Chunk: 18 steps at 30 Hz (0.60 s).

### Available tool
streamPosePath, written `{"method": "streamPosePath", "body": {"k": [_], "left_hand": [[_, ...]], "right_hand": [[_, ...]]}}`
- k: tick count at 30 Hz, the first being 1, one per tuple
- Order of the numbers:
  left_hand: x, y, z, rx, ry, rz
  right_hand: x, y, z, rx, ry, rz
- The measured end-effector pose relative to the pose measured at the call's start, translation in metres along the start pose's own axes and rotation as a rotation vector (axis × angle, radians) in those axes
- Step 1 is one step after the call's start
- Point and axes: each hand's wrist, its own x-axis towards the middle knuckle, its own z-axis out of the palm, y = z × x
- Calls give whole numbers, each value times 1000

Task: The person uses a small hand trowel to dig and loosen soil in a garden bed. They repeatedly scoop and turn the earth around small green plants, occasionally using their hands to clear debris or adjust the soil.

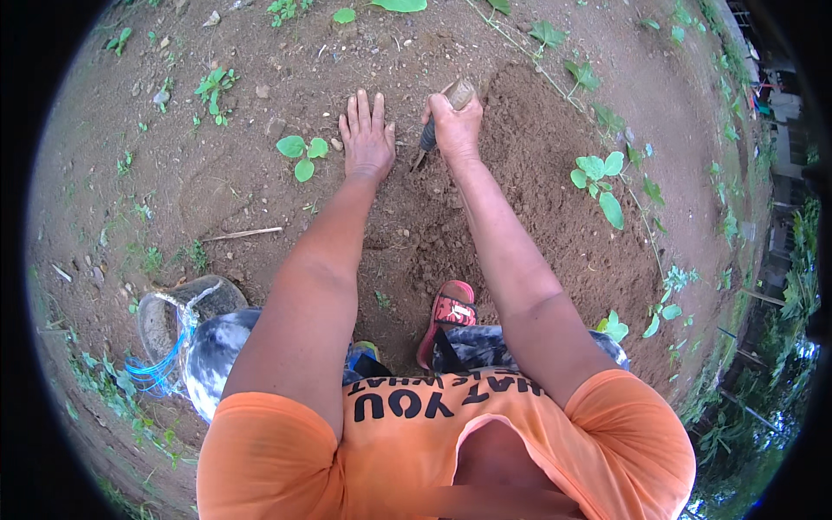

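My left hand (368, 138) lies palm down on the brown soil, fingers stretched forward and nothing held. Just left of it grows a small broad-leaved seedling (303, 156). My right hand (457, 127) is closed around the handle of a short hand tool (427, 138). The worn butt of the handle shows above my fist, and a dark wrapped part shows below it. Its narrow metal blade points down at the ground, the tip touching or in the soil. Loosened, darker soil (533, 149) spreads to the right of this hand and back towards my feet.
A trailing vine (559, 88) runs down the right side, past a leafy plant (597, 170). A bucket (153, 325) with blue string (162, 367) stands by my left knee. One dry stick (242, 234) lies at left. My right foot wears a red slide sandal (455, 314).
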Motion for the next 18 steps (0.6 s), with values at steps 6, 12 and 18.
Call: {"method": "streamPosePath", "body": {"k": [6,12,18], "left_hand": [[-1,1,-5,-33,-77,-10],[25,18,-48,48,-485,-124],[73,36,-129,-20,-733,105]], "right_hand": [[-2,1,-73,213,42,-25],[-53,-43,-128,105,161,-101],[-107,-73,-182,-505,95,203]]}}
